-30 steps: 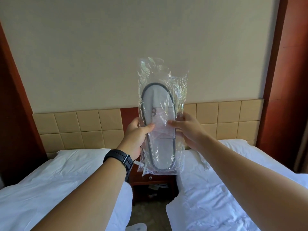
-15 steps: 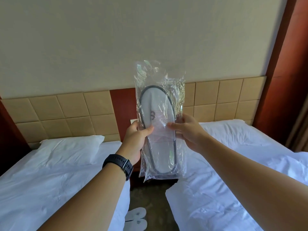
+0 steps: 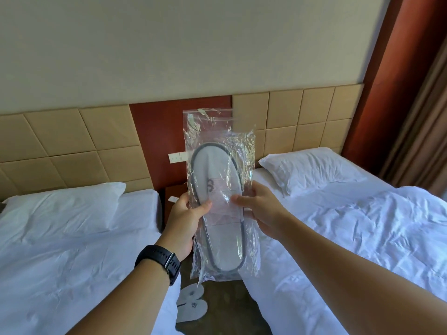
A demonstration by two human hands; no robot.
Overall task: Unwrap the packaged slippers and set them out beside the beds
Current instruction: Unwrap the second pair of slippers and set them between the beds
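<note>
Both hands hold the packaged slippers upright in the gap between the two beds: the left hand grips the clear wrapper's left edge, and the right hand pinches its right edge, fingers curled behind. An unwrapped pair of slippers lies on the floor beside the left bed.

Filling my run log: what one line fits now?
hands: left, right grip clear plastic-wrapped grey slippers | wrap: sealed | floor: white unwrapped pair

Head view, forward-down, near hands
</note>
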